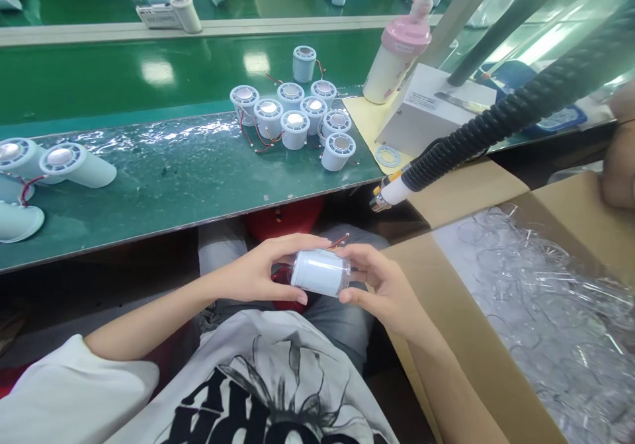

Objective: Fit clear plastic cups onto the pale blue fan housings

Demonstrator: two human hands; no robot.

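A pale blue cylinder [316,272] lies on its side in the air above my lap, between both hands. My left hand [270,272] is closed around its left end, thumb below and fingers above. At the right end, a clear plastic cover [346,276] surrounds the cylinder, and my right hand [372,278] pinches it there. How far the cover reaches along the cylinder is hard to tell. A thin red wire [340,240] sticks up behind the cylinder.
Several similar cylinders with red wires [294,130] stand on the green bench [173,186]; more lie at left [82,165]. A black ribbed hose [461,136] hangs at right, near a pink-topped bottle [391,57]. A cardboard box [446,311] holds many clear plastic pieces [555,325]. Another person's arm [619,159] shows at far right.
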